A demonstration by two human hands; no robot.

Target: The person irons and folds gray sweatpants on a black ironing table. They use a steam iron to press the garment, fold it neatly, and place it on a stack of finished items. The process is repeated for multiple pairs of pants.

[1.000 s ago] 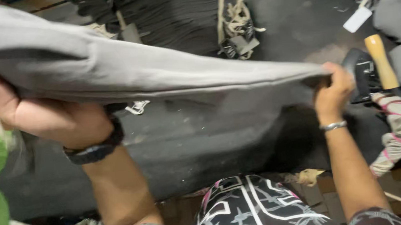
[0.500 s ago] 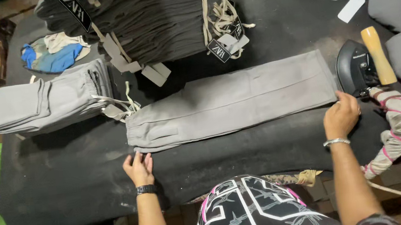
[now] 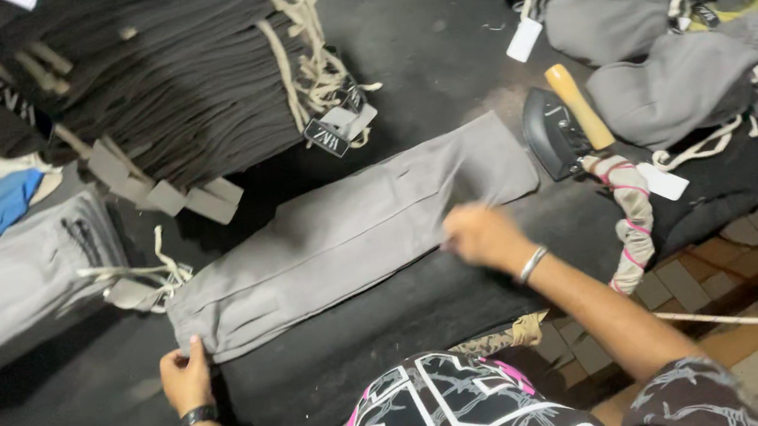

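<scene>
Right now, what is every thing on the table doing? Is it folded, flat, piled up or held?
Light grey folded trousers: lying flat lengthwise on the black padded table.
Left hand: open, pressing the waist end of the trousers.
Right hand: blurred, on the trousers near the leg end.
Black clothes iron with a wooden handle: resting on the table, nobody touching it.
Dark folded garments: stacked in a pile.

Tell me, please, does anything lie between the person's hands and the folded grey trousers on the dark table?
Nothing visible does. The left hand rests at the waistband corner of the grey trousers, and the right hand, blurred, lies over their near edge. The iron sits apart, past the leg end.
</scene>
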